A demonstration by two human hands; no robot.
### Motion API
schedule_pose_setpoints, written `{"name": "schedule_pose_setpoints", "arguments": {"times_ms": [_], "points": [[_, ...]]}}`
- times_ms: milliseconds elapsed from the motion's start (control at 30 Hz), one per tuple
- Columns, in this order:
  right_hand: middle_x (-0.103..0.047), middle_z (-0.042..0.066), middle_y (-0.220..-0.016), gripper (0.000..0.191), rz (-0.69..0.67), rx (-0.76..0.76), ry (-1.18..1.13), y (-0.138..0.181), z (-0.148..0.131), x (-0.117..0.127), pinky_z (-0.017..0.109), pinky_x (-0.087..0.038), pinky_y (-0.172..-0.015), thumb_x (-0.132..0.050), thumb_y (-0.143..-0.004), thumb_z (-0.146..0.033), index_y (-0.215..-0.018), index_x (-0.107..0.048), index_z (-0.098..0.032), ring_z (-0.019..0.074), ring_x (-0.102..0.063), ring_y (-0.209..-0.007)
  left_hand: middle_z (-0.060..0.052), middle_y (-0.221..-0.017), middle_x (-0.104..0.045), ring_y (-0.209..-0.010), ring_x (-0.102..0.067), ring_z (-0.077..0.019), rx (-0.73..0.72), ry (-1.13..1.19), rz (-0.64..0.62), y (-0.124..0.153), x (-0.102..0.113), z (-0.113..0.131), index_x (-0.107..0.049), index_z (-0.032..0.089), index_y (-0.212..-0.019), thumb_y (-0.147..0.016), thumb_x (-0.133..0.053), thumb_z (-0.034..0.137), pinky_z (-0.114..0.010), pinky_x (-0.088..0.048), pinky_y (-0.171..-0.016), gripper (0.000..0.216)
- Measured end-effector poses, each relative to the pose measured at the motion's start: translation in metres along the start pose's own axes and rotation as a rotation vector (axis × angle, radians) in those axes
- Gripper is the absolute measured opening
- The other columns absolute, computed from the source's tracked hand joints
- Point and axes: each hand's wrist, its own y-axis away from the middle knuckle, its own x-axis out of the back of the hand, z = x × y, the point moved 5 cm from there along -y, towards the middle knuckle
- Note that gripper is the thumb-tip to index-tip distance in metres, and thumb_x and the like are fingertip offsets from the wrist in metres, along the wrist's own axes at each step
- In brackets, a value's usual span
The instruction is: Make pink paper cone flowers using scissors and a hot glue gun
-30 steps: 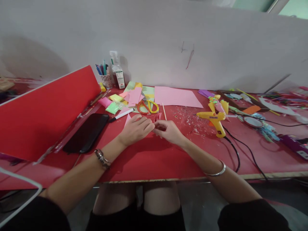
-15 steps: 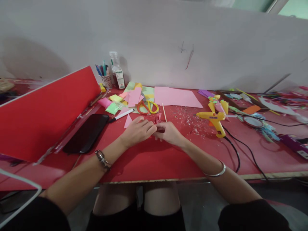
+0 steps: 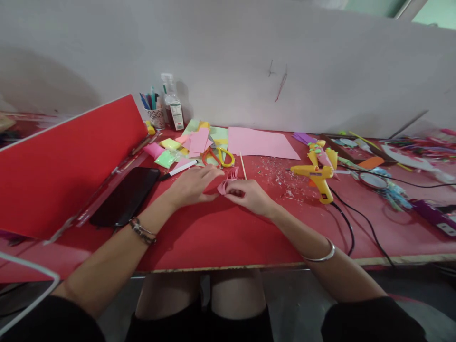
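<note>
Above the red desk [image 3: 221,237], in front of the person's body, a small piece of folded pink paper [image 3: 232,174] is held at the fingertips of the right hand [image 3: 249,195]. The paper is pinched at its near part between thumb and fingers; its long axis is slanted, with one end directed toward the left hand and the other pointed away from the body and slightly to the right. Several thin, curved layers are shown along it, set side by side like narrow pleats. The left hand [image 3: 194,186] is spread, its thumb parted from its fingers, and its opening is turned toward the paper; whether the paper is touched by it cannot be told.

Just beyond the right hand, a slim, straight, pale stick [image 3: 242,165] is seen, pointed away from the body. Near it, scissors [image 3: 228,158] with rounded loops, one orange-red and one yellow, are laid beside crumpled and flat paper scraps. A smooth, flat pink sheet [image 3: 261,142] is spread farther back, and fine, stringy shreds [image 3: 281,175] are scattered before it. To the right, a yellow plastic glue gun [image 3: 317,180] is placed with its nozzle directed left.
</note>
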Motion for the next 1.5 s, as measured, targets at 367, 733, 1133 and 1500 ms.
{"name": "schedule_pose_setpoints", "arguments": {"times_ms": [367, 733, 1133, 1500], "points": [[-0.059, 0.002, -0.073, 0.016, -0.056, 0.210, 0.253, 0.003, -0.002, 0.000, 0.019, -0.036, -0.058, -0.043, -0.082, -0.020, -0.077, -0.059, -0.019, 0.0104, -0.052, -0.067, -0.007, -0.100, -0.058, -0.070, -0.056, -0.0112, 0.192, 0.660, -0.076, 0.003, -0.011, -0.007, -0.051, 0.018, -0.105, -0.074, -0.051, 0.033, -0.025, -0.047, -0.064, 0.034], [-0.061, 0.003, -0.075, 0.012, 0.025, 0.032, 0.189, 0.001, 0.003, 0.000, 0.020, -0.037, -0.058, -0.054, -0.075, -0.025, -0.083, -0.059, -0.017, 0.0106, -0.051, -0.064, -0.003, -0.079, -0.058, -0.068, -0.054, -0.0108, 0.259, 0.710, 0.010, 0.000, -0.017, -0.007, -0.053, 0.015, -0.086, -0.073, -0.052, 0.029, -0.023, -0.046, -0.060, 0.020], [-0.062, 0.001, -0.068, 0.010, 0.076, 0.013, 0.034, -0.001, 0.005, 0.003, 0.018, -0.035, -0.055, -0.051, -0.076, -0.018, -0.073, -0.060, -0.016, 0.0078, -0.049, -0.057, -0.005, -0.089, -0.057, -0.080, -0.054, -0.0129, 0.215, 0.690, -0.009, -0.002, -0.016, -0.003, -0.053, 0.015, -0.091, -0.072, -0.053, 0.026, -0.025, -0.046, -0.070, 0.022], [-0.062, 0.000, -0.066, 0.011, 0.048, -0.014, -0.008, -0.002, 0.006, 0.008, 0.018, -0.032, -0.051, -0.049, -0.075, -0.017, -0.074, -0.060, -0.015, 0.0065, -0.046, -0.053, -0.006, -0.091, -0.059, -0.076, -0.055, -0.0119, 0.239, 0.688, 0.012, 0.002, -0.014, -0.012, -0.054, 0.014, -0.095, -0.071, -0.043, 0.019, -0.024, -0.046, -0.066, 0.027]]}}
